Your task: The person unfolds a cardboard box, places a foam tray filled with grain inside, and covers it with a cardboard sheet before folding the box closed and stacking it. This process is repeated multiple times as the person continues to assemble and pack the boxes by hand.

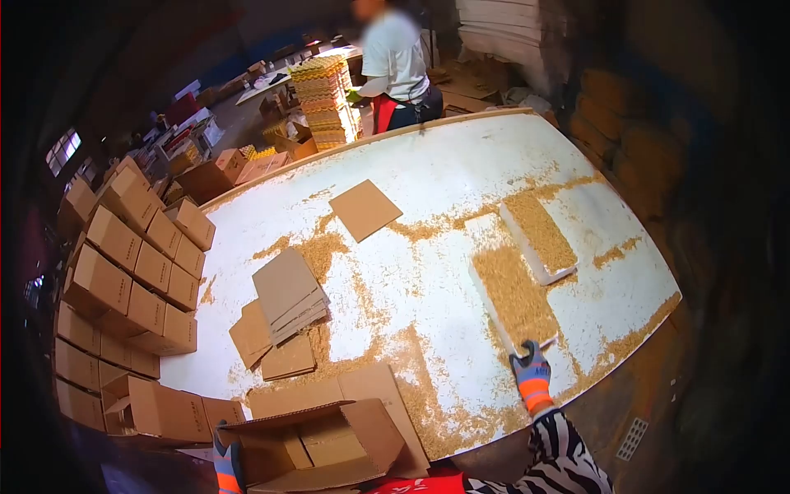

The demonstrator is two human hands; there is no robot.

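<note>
My right hand [533, 377], in a grey and orange glove, grips the near end of a shallow white tray [492, 314] filled with loose tan, grain-like material. Beside it lies a second white tray [524, 240] with the same fill. At the lower left, my left hand [227, 463], gloved alike, is closed on the left side of an open cardboard box [374, 432]. The box's flaps stand apart and its inside shows. Part of the left hand's fingers is hidden by the box wall.
Loose tan bits lie scattered over the white table [461, 156]. Flat cardboard pieces [288, 288] and a cardboard square [365, 210] rest on it. Cardboard boxes [132, 288] are stacked at left. Across the table, a person [397, 62] stands by stacked yellowish egg-tray-like sheets [325, 99].
</note>
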